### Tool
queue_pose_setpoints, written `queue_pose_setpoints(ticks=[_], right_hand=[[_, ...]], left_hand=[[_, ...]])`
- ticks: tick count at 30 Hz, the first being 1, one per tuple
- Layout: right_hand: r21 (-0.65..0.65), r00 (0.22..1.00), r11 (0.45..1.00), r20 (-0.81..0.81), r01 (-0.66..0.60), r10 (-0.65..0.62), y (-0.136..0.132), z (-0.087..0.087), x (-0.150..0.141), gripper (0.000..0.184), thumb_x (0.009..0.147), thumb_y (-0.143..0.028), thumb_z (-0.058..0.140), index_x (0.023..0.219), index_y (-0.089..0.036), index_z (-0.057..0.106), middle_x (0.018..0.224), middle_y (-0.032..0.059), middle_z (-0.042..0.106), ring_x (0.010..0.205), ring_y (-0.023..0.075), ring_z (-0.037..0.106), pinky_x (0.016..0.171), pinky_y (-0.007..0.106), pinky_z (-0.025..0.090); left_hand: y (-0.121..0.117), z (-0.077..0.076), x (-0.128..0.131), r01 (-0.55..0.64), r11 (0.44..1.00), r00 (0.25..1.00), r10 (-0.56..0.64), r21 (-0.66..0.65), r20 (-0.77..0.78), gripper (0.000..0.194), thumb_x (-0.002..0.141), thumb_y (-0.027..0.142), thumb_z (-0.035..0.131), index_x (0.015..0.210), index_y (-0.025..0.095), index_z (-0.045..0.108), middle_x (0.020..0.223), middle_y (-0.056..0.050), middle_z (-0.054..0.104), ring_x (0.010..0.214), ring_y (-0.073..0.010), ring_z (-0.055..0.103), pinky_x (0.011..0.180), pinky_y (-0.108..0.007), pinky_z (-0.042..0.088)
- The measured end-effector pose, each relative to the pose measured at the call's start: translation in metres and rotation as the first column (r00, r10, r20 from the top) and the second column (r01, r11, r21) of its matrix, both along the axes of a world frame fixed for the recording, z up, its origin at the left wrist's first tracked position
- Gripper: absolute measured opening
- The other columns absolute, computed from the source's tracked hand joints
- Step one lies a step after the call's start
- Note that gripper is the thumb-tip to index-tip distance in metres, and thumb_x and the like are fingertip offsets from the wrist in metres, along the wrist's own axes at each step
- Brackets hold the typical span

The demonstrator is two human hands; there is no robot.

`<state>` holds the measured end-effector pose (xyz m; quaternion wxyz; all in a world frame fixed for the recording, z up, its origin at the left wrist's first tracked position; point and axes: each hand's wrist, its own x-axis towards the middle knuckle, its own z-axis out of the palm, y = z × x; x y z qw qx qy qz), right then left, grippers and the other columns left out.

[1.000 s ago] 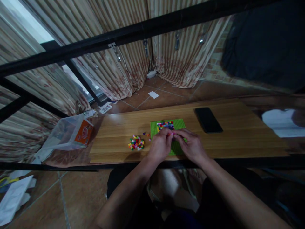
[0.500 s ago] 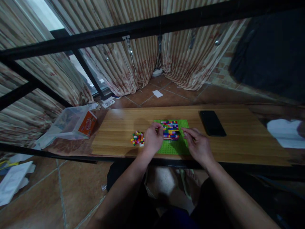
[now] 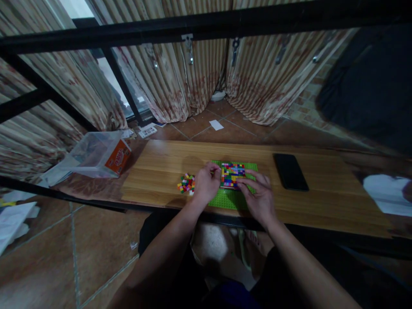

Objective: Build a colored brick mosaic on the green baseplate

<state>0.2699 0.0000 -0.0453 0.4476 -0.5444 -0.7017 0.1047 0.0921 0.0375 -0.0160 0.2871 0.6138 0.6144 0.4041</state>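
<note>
A multicoloured block of toy bricks (image 3: 232, 175) stands on a green studded baseplate (image 3: 229, 201). At its left side is my left hand (image 3: 207, 182), thumb and forefinger pinched together; whatever is between them is too small to make out. My right hand (image 3: 259, 195) reaches over from the right with thumb and fingers apart. Its fingertips rest at the block's right edge and near right corner, and nothing shows lifted in them. Loose small bricks (image 3: 186, 183) lie in a pile left of my left hand, which partly covers the pile's right side.
The wooden board (image 3: 325, 197) carries a black phone (image 3: 291, 171) to the right. A clear plastic bin (image 3: 98, 150) with an orange label stands on the left. A black metal bar (image 3: 206, 32) crosses above, before striped curtains (image 3: 180, 86). White paper (image 3: 383, 195) lies far right.
My right hand has moved left onto the block's edge, and its pinched fingers have spread. My left hand stays pinched by the block's left side. The view has shifted slightly.
</note>
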Motion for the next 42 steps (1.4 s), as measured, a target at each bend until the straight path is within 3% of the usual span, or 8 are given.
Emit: queue_pose_setpoints(ticks=[5,9,21,42], right_hand=[[-0.08,0.985,0.994,-0.151,0.071,-0.083,0.007,-0.019,-0.004,0.017,0.084,-0.043,0.067,0.088,-0.03,0.077,0.13,0.0065,0.058,0.124,0.0276,0.049,0.105,0.054,0.034],[-0.158,0.943,0.987,-0.321,0.037,-0.087,0.01,-0.031,-0.008,0.019,0.08,-0.044,0.071,0.088,-0.029,0.078,0.129,0.0073,0.059,0.127,0.0261,0.05,0.107,0.051,0.035],[-0.293,0.806,0.955,-0.575,-0.047,-0.136,0.012,-0.032,-0.017,0.021,0.069,-0.038,0.08,0.086,-0.025,0.078,0.127,0.0072,0.063,0.127,0.0254,0.052,0.109,0.049,0.037],[-0.32,0.793,0.948,-0.58,-0.009,-0.188,0.015,-0.021,-0.023,0.029,0.064,-0.036,0.079,0.092,-0.025,0.077,0.114,0.005,0.066,0.115,0.0249,0.057,0.106,0.046,0.037]], left_hand=[[-0.001,-0.001,0.002,0.013,0.998,0.999,-0.017,-0.069,-0.049,0.013,0.086,0.015,0.054,0.085,0.018,0.067,0.083,-0.003,0.073,0.076,-0.0146,0.066,0.074,-0.025,0.05],[-0.003,-0.003,0.005,0.017,0.994,0.997,-0.026,-0.11,-0.078,0.014,0.085,0.015,0.055,0.085,0.018,0.068,0.084,-0.003,0.073,0.078,-0.0156,0.067,0.077,-0.026,0.051],[-0.002,-0.005,0.006,0.016,0.991,0.993,-0.032,-0.136,-0.117,0.015,0.087,0.016,0.053,0.086,0.018,0.068,0.086,-0.004,0.074,0.081,-0.0165,0.068,0.078,-0.026,0.051],[-0.008,-0.006,0.007,0.018,0.997,0.993,-0.027,-0.075,-0.116,0.013,0.085,0.015,0.056,0.085,0.018,0.068,0.081,-0.004,0.073,0.073,-0.0171,0.067,0.073,-0.027,0.05]])
